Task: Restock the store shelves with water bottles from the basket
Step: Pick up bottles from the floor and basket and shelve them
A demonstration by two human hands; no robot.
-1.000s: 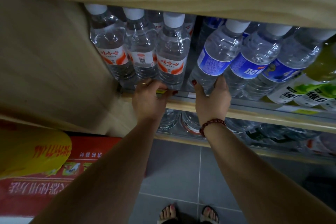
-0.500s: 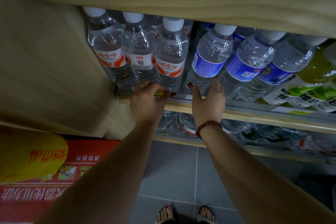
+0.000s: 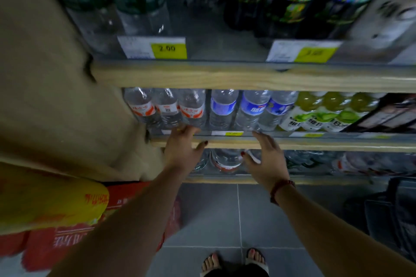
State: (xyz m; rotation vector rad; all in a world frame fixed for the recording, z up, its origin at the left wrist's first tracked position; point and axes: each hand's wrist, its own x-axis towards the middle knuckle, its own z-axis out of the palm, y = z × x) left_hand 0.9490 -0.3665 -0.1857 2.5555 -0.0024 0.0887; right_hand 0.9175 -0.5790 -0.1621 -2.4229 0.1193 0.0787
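Note:
Three clear water bottles with red-and-white labels (image 3: 166,108) stand at the left end of the middle wooden shelf (image 3: 315,144). To their right stand three blue-labelled water bottles (image 3: 252,108). My left hand (image 3: 182,148) rests at the shelf's front edge, fingertips at the foot of the red-labelled bottles, holding nothing. My right hand (image 3: 265,159) hovers with fingers spread just below the blue-labelled bottles, empty, a bead bracelet on its wrist. The basket is not clearly in view.
Green-labelled drink bottles (image 3: 319,114) fill the shelf further right. The upper shelf (image 3: 225,76) carries dark bottles and yellow price tags (image 3: 168,49). More bottles (image 3: 225,162) lie on the lowest shelf. A red and yellow pack (image 3: 56,220) sits left on the grey tiled floor.
My head has pulled back and tilted up, so the upper shelf now shows. My right hand has let go of the blue-labelled bottle and drawn back, fingers spread. My left hand stays at the shelf edge.

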